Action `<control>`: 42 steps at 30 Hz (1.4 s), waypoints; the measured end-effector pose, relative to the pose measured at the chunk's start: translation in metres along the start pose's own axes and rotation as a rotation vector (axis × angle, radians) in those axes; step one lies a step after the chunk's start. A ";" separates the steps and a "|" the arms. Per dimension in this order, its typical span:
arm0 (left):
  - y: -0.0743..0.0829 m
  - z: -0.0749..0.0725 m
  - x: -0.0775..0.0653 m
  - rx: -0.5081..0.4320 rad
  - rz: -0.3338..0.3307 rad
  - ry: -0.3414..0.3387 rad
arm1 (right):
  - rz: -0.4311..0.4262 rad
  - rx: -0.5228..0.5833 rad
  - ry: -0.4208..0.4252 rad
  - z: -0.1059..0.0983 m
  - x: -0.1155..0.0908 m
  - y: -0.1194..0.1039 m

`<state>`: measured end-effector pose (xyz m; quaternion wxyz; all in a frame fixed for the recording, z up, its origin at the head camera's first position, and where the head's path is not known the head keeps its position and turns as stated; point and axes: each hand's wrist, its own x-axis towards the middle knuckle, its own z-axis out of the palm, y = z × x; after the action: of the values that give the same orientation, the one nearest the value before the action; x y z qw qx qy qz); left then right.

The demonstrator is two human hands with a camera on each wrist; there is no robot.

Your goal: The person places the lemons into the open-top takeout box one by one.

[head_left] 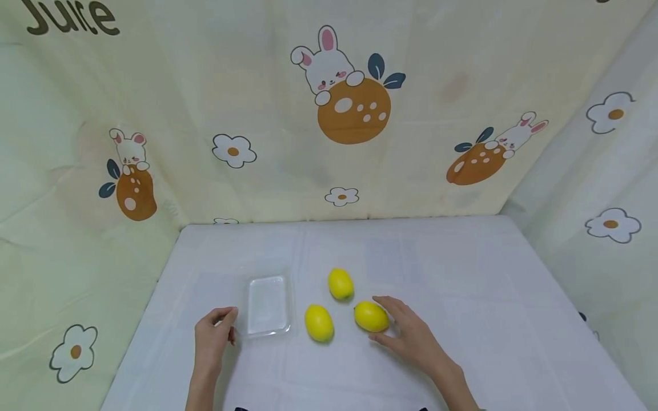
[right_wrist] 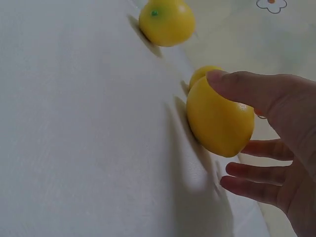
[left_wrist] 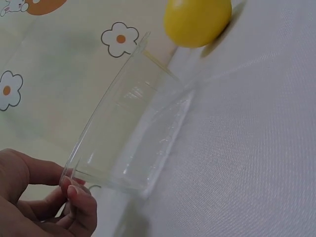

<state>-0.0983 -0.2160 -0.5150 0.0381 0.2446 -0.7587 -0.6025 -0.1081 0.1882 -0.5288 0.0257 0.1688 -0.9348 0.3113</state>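
My left hand pinches the left rim of a clear plastic container. In the left wrist view, thumb and fingers meet at a corner of the container's rim. My right hand is around the right side of a lemon, thumb nearer me and fingers on the far side. A small gap seems to show between fingertips and fruit. The right wrist view has the thumb overlapping this lemon, the other fingers spread behind it. Two more lemons lie between container and right hand, one nearer, one farther.
A white cloth covers the table. Pale curtains printed with rabbits, fruit and flowers hang behind it and along both sides. A small dark object shows at the right table edge.
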 end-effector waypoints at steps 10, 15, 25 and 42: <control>-0.002 0.001 0.002 -0.040 -0.016 -0.011 | -0.062 -0.025 0.031 0.010 0.004 -0.002; -0.002 0.000 0.001 -0.042 -0.019 -0.014 | -0.083 -0.014 0.048 0.013 0.007 -0.003; 0.000 0.001 0.001 -0.044 -0.018 -0.015 | -0.169 -0.046 0.130 0.021 0.012 -0.001; -0.004 0.001 0.003 -0.068 -0.019 -0.030 | -0.273 0.007 0.190 0.013 0.014 -0.005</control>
<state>-0.0999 -0.2172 -0.5192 0.0292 0.2412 -0.7358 -0.6321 -0.1184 0.1725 -0.5342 0.1553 0.2644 -0.8955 0.3226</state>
